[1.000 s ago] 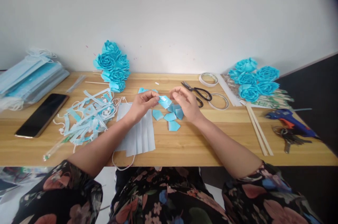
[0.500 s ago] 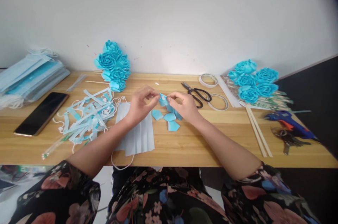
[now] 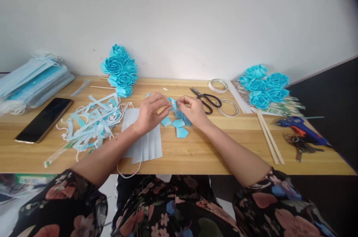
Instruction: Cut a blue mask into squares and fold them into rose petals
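A: Taking the pinched piece as clock centre. What is differing from a second ago?

B: The view is sitting slightly differently; things toward three o'clock are showing nearer the middle. The right hand (image 3: 194, 111), then poised just beside the blue piece (image 3: 173, 103), is now pinching it, thumb against fingers. The left hand (image 3: 151, 112), then gripping it, is curling at its nine-o'clock edge; whether those tips are gripping, I cannot tell.

A: Where is the piece resting?

B: It is hanging between both hands, above the table (image 3: 201, 155).

A: Counting, big to small?

B: Two flower clusters are lying there: one at ten (image 3: 116, 66), one just before three (image 3: 258, 85), the latter showing at least five blooms. One phone (image 3: 43, 119) is lying at nine. One glue gun (image 3: 311, 135) is resting just past three, two pale sticks (image 3: 267, 136) between three and four. One pair of scissors (image 3: 200, 95) and two tape rolls (image 3: 218, 91) are sitting around three. One key bunch (image 3: 300, 147) is lying below the gun. At least four loose pieces (image 3: 182, 132) are clustering around six, some overlapping.
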A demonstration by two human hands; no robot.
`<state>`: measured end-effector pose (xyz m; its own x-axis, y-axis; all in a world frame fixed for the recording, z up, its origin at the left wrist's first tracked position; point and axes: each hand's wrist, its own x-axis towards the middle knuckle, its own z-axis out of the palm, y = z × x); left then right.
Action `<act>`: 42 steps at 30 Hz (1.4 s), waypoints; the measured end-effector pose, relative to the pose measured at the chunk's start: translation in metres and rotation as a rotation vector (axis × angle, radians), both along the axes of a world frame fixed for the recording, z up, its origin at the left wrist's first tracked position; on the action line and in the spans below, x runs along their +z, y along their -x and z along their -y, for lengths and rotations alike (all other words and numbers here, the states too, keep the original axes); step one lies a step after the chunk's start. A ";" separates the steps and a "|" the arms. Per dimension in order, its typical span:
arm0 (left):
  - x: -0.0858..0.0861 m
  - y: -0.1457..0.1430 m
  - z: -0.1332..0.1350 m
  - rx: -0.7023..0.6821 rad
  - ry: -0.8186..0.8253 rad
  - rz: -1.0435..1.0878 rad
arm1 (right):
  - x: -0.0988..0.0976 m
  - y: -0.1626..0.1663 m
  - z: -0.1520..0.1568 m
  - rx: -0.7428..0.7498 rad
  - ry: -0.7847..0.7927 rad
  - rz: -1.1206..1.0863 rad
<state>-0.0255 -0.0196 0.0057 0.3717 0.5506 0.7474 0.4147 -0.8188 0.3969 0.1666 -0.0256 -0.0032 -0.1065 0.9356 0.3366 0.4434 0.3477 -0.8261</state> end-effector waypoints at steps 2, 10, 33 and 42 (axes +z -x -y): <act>-0.001 0.000 -0.001 -0.006 -0.002 -0.007 | 0.000 -0.001 -0.001 -0.001 0.025 -0.029; -0.014 -0.001 -0.009 0.075 0.228 0.075 | 0.004 0.005 0.005 0.009 -0.086 0.044; -0.011 -0.001 -0.006 0.049 0.142 -0.059 | 0.000 0.002 0.001 -0.011 0.019 -0.014; -0.016 -0.001 -0.008 0.121 0.275 0.057 | 0.004 0.005 0.006 -0.004 -0.033 0.056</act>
<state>-0.0244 -0.0116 -0.0105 0.2532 0.7727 0.5821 0.4733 -0.6237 0.6220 0.1611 -0.0320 0.0007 -0.1220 0.9246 0.3609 0.4905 0.3723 -0.7879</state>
